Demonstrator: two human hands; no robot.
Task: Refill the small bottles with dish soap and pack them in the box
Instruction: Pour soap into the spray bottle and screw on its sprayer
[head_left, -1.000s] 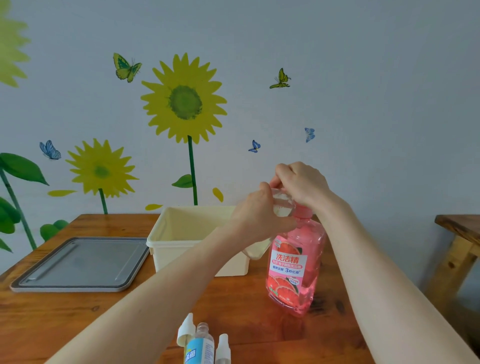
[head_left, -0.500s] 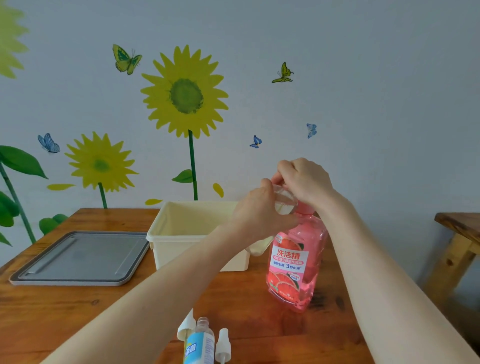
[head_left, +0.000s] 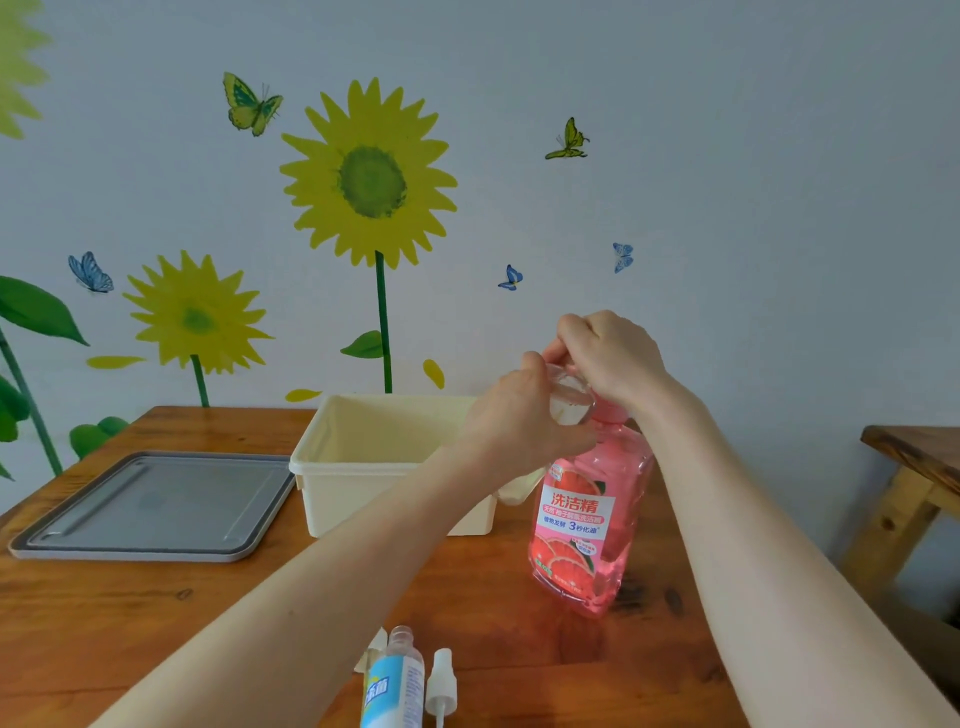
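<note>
A pink dish soap bottle (head_left: 587, 525) stands upright on the wooden table, right of centre. My right hand (head_left: 615, 358) is curled over its pink top, which is mostly hidden. My left hand (head_left: 519, 415) grips a small clear bottle (head_left: 570, 400) and holds it tilted against the top of the soap bottle. A cream plastic box (head_left: 363, 452) stands open just behind my left forearm. At the table's near edge lies another small bottle with a blue label (head_left: 397, 680), uncapped, with a white spray head (head_left: 441, 680) beside it.
A grey tray (head_left: 150, 504) lies flat on the table to the left of the box. A second white cap (head_left: 375, 647) peeks out left of the labelled bottle. A wooden bench or table (head_left: 914, 457) stands at the far right. The wall with sunflower stickers is close behind.
Both hands stay at the top of the soap bottle in the same grip. The view has shifted slightly, so the table and bottles sit a little differently in frame.
</note>
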